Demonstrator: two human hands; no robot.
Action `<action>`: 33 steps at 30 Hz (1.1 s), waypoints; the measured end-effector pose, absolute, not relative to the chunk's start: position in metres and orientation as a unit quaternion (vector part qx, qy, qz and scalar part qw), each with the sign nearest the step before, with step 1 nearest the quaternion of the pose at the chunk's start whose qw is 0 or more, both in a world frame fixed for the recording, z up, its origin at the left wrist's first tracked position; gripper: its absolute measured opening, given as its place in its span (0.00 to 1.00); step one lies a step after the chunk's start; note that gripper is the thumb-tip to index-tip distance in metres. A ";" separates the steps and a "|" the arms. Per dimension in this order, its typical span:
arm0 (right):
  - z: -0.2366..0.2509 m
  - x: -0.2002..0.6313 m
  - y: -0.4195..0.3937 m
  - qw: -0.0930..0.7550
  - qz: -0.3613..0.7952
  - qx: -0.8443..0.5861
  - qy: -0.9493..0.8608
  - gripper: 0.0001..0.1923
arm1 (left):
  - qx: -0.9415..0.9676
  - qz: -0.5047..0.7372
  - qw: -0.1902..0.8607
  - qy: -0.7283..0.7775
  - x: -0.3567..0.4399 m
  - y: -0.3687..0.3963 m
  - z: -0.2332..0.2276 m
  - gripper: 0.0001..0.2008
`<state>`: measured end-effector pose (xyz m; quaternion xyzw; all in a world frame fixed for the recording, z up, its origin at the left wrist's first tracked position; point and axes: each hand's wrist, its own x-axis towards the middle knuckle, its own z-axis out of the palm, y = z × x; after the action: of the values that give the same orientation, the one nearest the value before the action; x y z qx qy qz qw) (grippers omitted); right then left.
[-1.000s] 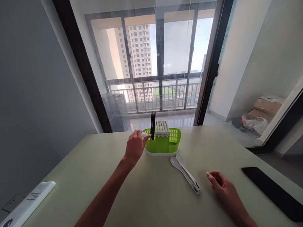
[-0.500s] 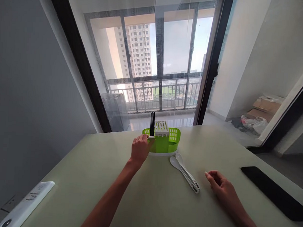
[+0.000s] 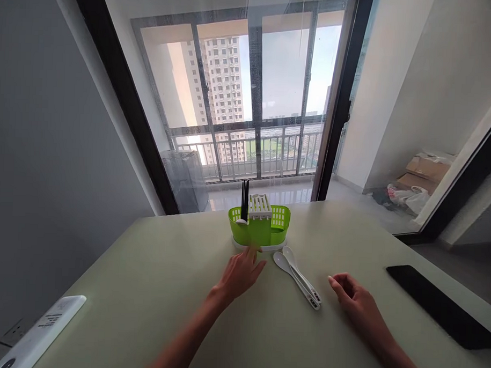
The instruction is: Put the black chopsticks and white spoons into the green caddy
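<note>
Pale green bench (image 3: 153, 288) stretching out toward a tall glass balcony door, tower blocks hazy beyond it, and right at the far middle sits the bright green slotted plastic cutlery caddy (image 3: 258, 233) on its white drip tray, a pair of black chopsticks (image 3: 244, 200) standing upright in its left compartment with a white spoon bowl just showing beside them

Left hand (image 3: 239, 273) hovers low just in front of the caddy, fingers loosely spread, its grip open and holding nothing; fingertips are near the tray's front edge, though whether they touch it I cannot tell

Just to the right of that hand lie two white plastic soup spoons (image 3: 299, 277), side by side and touching, bowls toward the caddy, handles angled back toward the right hand (image 3: 356, 303). That hand rests on the bench near the handle ends, fingers curled in loosely, grip empty

By the look of them these spoons will be light, rigid and smooth, likely a little slippery on this glossy top, so a pinch across the narrow handle near its end seems the sure hold; the rounded bowls would skate away under a fingertip

Off to the far right a black slab phone (image 3: 440, 306) lies flat; at the near left corner a white remote control (image 3: 39, 330) pokes into view
</note>
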<state>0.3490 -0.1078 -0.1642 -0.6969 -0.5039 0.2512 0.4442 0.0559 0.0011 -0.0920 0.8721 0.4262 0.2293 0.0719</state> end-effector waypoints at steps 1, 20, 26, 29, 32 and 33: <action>-0.164 0.349 -0.108 0.444 0.250 -0.696 -0.505 0.25 | 0.882 0.210 0.090 0.412 0.061 0.000 -0.094 0.13; -0.164 0.348 -0.107 0.444 0.244 -0.695 -0.510 0.24 | 0.806 0.188 0.320 0.461 0.100 0.042 -0.127 0.13; -0.163 0.347 -0.108 0.436 0.245 -0.702 -0.507 0.24 | 0.824 0.283 0.288 0.399 0.052 0.002 -0.074 0.12; -0.164 0.347 -0.108 0.439 0.241 -0.698 -0.511 0.24 | 0.819 0.368 0.227 0.378 0.017 -0.013 -0.026 0.10; -0.165 0.348 -0.107 0.437 0.238 -0.697 -0.516 0.24 | 0.762 0.473 0.140 0.419 -0.016 -0.013 0.020 0.09; -0.165 0.348 -0.107 0.435 0.240 -0.699 -0.515 0.25 | 0.736 0.507 0.106 0.435 -0.025 -0.011 0.033 0.08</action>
<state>0.3478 -0.1070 -0.1648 -0.6988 -0.5152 0.2397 0.4346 -0.0248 -0.0110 0.0327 0.7361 0.4354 0.5073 0.1062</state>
